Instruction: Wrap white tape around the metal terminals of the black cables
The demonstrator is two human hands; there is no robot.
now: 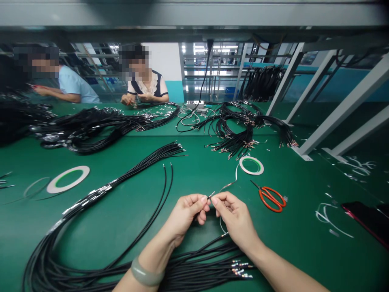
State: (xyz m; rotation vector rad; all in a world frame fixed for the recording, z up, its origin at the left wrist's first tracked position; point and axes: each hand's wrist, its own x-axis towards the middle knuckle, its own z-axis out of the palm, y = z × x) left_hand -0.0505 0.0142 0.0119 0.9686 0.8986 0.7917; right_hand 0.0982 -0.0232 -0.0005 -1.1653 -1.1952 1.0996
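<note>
Over the middle of the green table, my left hand (190, 213) pinches a black cable (209, 197) close to its tip. My right hand (232, 215) is closed beside that tip, thumb against forefinger, nearly touching the left fingertips. A narrow whitish tape strip (229, 185) runs from a tape roll (251, 165) to the right fingers; its path between them is hidden. Beneath my hands lies a bundle of black cables (194, 267) with bright metal ends, curving round to the left. Two separate cables (158, 207) lie inside that curve.
Orange-handled scissors (272, 198) lie to the right, near loose tape scraps (330, 219) and a dark red-edged object (364, 221). Another tape roll (68, 179) is at left. Cable heaps (100, 125) lie farther back. Slanted metal legs (334, 109) stand at right. Two co-workers (147, 87) sit opposite.
</note>
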